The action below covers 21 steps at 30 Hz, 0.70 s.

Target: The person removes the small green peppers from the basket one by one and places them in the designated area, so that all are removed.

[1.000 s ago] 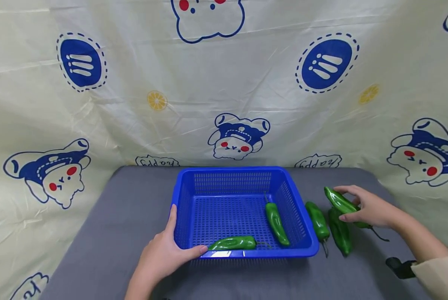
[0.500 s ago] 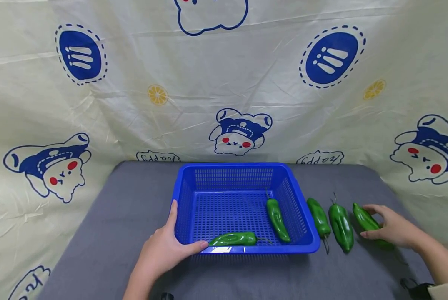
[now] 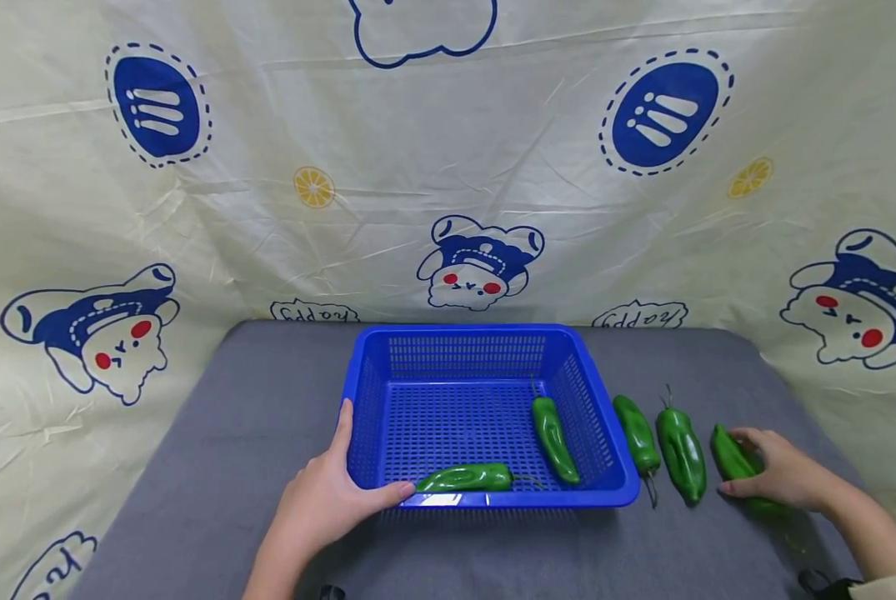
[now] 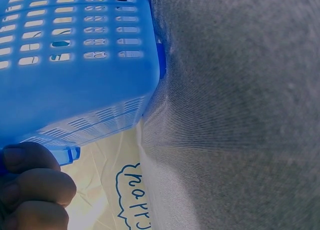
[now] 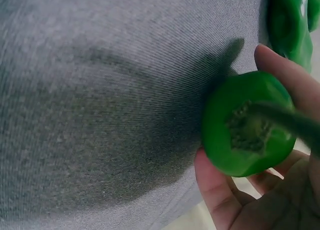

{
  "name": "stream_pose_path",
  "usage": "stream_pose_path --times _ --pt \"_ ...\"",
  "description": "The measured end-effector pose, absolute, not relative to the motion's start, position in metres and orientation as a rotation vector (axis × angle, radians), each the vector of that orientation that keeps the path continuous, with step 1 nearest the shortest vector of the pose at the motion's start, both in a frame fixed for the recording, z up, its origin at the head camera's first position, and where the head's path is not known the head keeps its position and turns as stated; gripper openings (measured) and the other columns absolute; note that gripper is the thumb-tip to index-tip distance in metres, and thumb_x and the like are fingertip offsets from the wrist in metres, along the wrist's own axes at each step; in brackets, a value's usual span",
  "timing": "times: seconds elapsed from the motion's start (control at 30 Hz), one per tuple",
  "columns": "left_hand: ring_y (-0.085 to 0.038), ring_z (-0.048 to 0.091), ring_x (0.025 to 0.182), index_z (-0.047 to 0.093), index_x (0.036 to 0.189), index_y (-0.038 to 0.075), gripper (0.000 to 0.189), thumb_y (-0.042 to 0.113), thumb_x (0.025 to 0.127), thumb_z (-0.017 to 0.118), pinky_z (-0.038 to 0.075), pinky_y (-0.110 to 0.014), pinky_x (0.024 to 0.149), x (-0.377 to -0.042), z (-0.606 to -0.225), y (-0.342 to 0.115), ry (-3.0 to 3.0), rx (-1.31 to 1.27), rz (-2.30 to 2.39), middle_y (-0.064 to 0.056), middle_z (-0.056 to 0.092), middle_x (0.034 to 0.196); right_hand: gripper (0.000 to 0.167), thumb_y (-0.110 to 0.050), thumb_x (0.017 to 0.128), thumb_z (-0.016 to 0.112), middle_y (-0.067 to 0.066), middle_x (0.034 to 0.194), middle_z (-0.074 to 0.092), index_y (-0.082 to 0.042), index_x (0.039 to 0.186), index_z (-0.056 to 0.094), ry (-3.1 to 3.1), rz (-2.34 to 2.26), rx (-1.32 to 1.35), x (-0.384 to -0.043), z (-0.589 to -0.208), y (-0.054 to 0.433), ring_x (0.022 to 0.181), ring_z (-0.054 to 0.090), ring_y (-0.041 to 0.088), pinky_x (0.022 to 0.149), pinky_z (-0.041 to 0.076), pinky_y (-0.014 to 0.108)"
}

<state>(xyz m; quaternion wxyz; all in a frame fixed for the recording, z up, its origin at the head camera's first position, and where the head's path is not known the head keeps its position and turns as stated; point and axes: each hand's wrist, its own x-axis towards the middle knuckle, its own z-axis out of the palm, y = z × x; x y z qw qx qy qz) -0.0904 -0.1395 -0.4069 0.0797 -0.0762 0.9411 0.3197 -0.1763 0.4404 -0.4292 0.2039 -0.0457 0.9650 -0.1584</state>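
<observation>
Fingers [image 5: 212,185] of the right hand [image 3: 785,475] pinch a pepper [image 3: 731,454] over the table [image 3: 267,400], farther from the basket [image 3: 463,332] than a second ago. Two loose peppers [image 3: 682,457] lie between; the left hand [image 3: 323,500] grips the basket's rim, two inner peppers [image 3: 555,442] below.

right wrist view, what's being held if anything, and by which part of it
A green pepper, held in the fingers of the right hand by the sides of its body, not by its stem.

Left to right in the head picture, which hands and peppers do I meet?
Left hand, front pepper in the blue basket, right pepper in it, pepper just outside, middle loose pepper, last pepper in the right hand.
</observation>
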Motion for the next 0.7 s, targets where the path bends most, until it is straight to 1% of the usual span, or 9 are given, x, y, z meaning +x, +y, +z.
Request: stream_pose_path --times 0.07,0.13,0.2,0.3,0.5,0.57,0.7 --pt "-0.034 0.066 0.111 -0.005 0.16 0.029 0.137 0.086 0.06 0.07 0.053 -0.056 0.083 -0.09 -0.407 -0.14 2.816 -0.227 0.958 -0.021 0.056 0.142 0.097 -0.048 0.082 0.077 0.04 0.119 0.048 0.021 0.136 0.035 2.689 -0.431 -0.112 -0.177 -0.43 0.44 0.104 0.055 0.042 0.078 0.048 0.048" --pt "-0.034 0.066 0.111 -0.005 0.16 0.03 0.137 0.085 0.06 0.07 0.053 -0.055 0.083 -0.089 -0.407 -0.141 2.821 -0.226 0.962 -0.021 0.056 0.142 0.101 -0.051 0.084 0.074 0.044 0.121 0.044 0.022 0.138 0.032 2.673 -0.42 -0.087 -0.177 -0.432 0.439 0.105 0.053 0.047 0.081 0.048 0.055" --pt "-0.033 0.066 0.111 -0.005 0.16 0.03 0.136 0.084 0.06 0.071 0.053 -0.055 0.083 -0.089 -0.407 -0.141 2.823 -0.224 0.967 -0.021 0.056 0.142 0.105 -0.055 0.085 0.071 0.047 0.122 0.042 0.024 0.139 0.027 2.656 -0.409 -0.052 -0.178 -0.432 0.439 0.108 0.05 0.052 0.084 0.047 0.061" --pt "-0.033 0.066 0.112 -0.004 0.16 0.03 0.136 0.083 0.06 0.072 0.053 -0.055 0.084 -0.089 -0.406 -0.14 2.823 -0.215 0.973 -0.02 0.056 0.142 0.108 -0.06 0.087 0.066 0.049 0.124 0.041 0.024 0.14 0.024 2.662 -0.374 -0.042 -0.175 -0.43 0.44 0.111 0.046 0.06 0.085 0.045 0.067" --pt "-0.035 0.065 0.114 -0.005 0.16 0.031 0.136 0.085 0.06 0.07 0.052 -0.055 0.085 -0.089 -0.406 -0.141 2.823 -0.205 0.97 -0.02 0.055 0.143 0.104 -0.064 0.09 0.06 0.047 0.127 0.044 0.02 0.141 0.028 2.779 -0.293 -0.049 -0.175 -0.411 0.434 0.111 0.044 0.066 0.08 0.043 0.068" --pt "-0.035 0.064 0.115 -0.005 0.16 0.031 0.137 0.085 0.06 0.07 0.052 -0.056 0.086 -0.09 -0.406 -0.141 2.826 -0.206 0.969 -0.021 0.054 0.144 0.101 -0.063 0.09 0.061 0.046 0.127 0.046 0.019 0.141 0.031 2.839 -0.313 -0.064 -0.176 -0.402 0.424 0.11 0.045 0.064 0.079 0.044 0.068" --pt "-0.035 0.064 0.116 -0.006 0.16 0.031 0.137 0.085 0.06 0.07 0.052 -0.056 0.087 -0.09 -0.406 -0.142 2.824 -0.211 0.969 -0.021 0.054 0.144 0.091 -0.057 0.092 0.062 0.041 0.127 0.049 0.014 0.142 0.034 2.927 -0.418 -0.153 -0.176 -0.381 0.391 0.105 0.054 0.057 0.074 0.049 0.06"
